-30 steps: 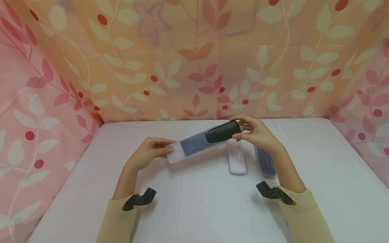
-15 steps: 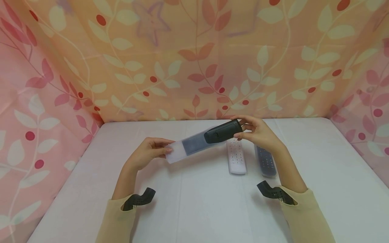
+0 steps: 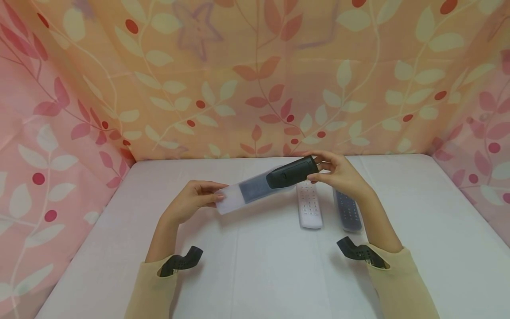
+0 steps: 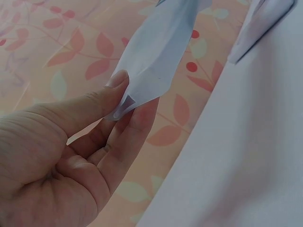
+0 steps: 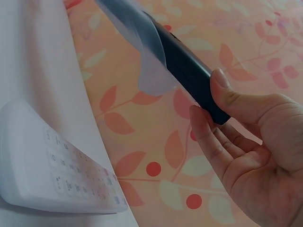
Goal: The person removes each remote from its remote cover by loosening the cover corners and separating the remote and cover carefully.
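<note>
In the head view a black remote control point(image 3: 292, 172) sits partly inside a translucent plastic sleeve point(image 3: 231, 199), both held up at a slant above the table. My left hand point(image 3: 190, 200) pinches the far-left, hollow end of the sleeve between thumb and fingers. At the other end, my right hand point(image 3: 338, 176) pinches the bare end of the black remote. The left wrist view shows the thumb pressing the flattened sleeve tip point(image 4: 125, 105). In the right wrist view, the loose sleeve mouth point(image 5: 156, 78) hangs around the remote's body.
A white remote point(image 3: 310, 206) lies on the white table point(image 3: 263, 274) below the held one. Right of it lies a dark remote point(image 3: 348, 212) in a clear cover, partly behind my right forearm. A floral curtain point(image 3: 223, 88) stands behind the table.
The black remote has slid slightly out of the sleeve; more of it shows bare. My left hand has shifted a little left, my right hand a little up and right.
</note>
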A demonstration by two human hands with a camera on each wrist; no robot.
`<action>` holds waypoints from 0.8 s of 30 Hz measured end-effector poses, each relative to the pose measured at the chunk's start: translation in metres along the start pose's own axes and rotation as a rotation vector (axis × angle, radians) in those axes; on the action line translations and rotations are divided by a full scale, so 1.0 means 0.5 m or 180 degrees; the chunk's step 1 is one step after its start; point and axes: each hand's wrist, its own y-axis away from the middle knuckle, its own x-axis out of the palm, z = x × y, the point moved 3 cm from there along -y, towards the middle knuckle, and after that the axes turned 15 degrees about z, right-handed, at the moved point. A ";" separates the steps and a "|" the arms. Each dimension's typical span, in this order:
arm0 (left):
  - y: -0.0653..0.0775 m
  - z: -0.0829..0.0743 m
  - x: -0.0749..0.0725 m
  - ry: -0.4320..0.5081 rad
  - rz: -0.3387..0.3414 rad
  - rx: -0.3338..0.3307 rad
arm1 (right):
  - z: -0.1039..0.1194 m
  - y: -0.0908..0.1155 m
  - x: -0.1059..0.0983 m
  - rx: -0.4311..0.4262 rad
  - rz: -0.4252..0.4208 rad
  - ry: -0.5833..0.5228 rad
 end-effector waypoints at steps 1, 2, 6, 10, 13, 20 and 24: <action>0.000 0.000 0.000 0.0000 -0.0005 -0.0005 | 0.000 0.000 0.000 0.0004 -0.0010 0.0010; 0.000 0.000 -0.001 0.0001 -0.0010 -0.0011 | -0.001 0.001 0.000 0.0015 -0.0015 0.0009; 0.001 0.001 -0.001 0.0014 -0.0020 -0.0015 | -0.002 0.002 -0.001 0.0048 -0.0031 0.0028; 0.001 0.002 -0.001 0.0024 -0.0019 0.0022 | -0.001 0.003 -0.002 0.0044 -0.0015 0.0036; 0.001 0.001 -0.001 0.0023 -0.0002 0.0054 | 0.000 0.003 -0.003 0.0041 0.0000 0.0013; 0.000 0.000 0.001 0.0028 0.0016 0.0071 | -0.002 0.004 -0.005 0.0069 0.0003 -0.0031; 0.000 0.000 0.002 0.0032 0.0027 0.0091 | -0.002 0.006 -0.006 0.0076 -0.0007 -0.0028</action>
